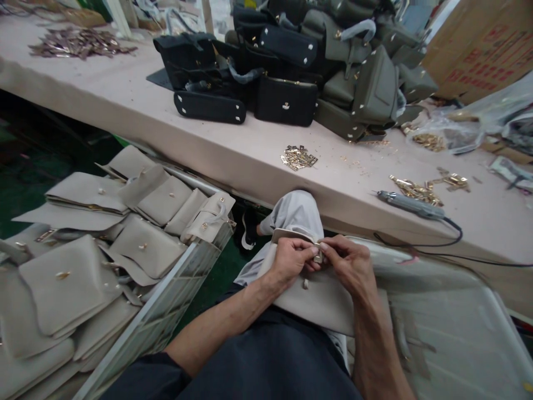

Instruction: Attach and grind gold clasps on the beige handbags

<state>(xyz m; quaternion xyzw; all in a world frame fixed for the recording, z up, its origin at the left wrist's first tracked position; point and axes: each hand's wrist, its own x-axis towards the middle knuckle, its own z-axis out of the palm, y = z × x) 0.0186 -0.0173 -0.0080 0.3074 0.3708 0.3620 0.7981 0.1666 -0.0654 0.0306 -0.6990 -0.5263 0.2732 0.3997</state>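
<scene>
Both hands meet over a beige bag (320, 300) lying on the person's lap, just below the surface (233, 150) edge. Left hand (291, 261) and right hand (347, 264) pinch a small gold clasp (318, 256) at the bag's top edge w/ thumbs and fingertips; fingers of both are clenched on it, tips touching. A second small metal fitting (305, 284) sits on the bag's face just under the hands.

Left of the lap: a tray stacked w/ beige bag pieces (125, 233), each w/ a gold stud. On the surface: a pile of black bags (245, 72) and olive bags (366, 78) at the back, a small heap of gold clasps (298, 157) in the middle, more gold hardware (420, 189) to the right, just beside a corded hand tool (410, 204). Far left corner, another heap of metal parts (79, 43).
</scene>
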